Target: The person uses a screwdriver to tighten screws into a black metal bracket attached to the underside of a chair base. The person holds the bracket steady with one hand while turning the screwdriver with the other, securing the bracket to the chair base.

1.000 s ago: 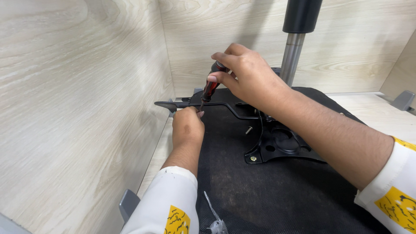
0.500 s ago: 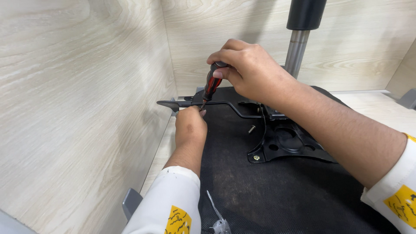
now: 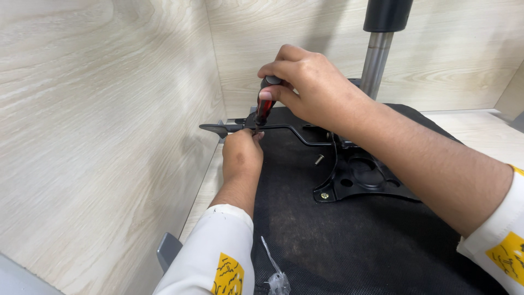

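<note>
Your right hand (image 3: 314,90) was closed around the black cap of a red-and-black-handled screwdriver (image 3: 265,105), held nearly upright, while your left hand (image 3: 241,155) was curled shut just below, steadying its tip at the thin black metal lever (image 3: 256,128). That lever lay along the front edge of the upturned black fabric seat base (image 3: 349,240), beside the black steel mechanism plate (image 3: 363,177). You likely found the rigid, light screwdriver best gripped high on its handle.

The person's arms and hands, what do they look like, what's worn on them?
Both hands, left hand and right hand, are bare, with no gloves, rings or watch showing. Each arm wears a white sleeve, left sleeve and right sleeve, pushed up the forearm. Each sleeve carries a yellow patch with dark markings.
</note>
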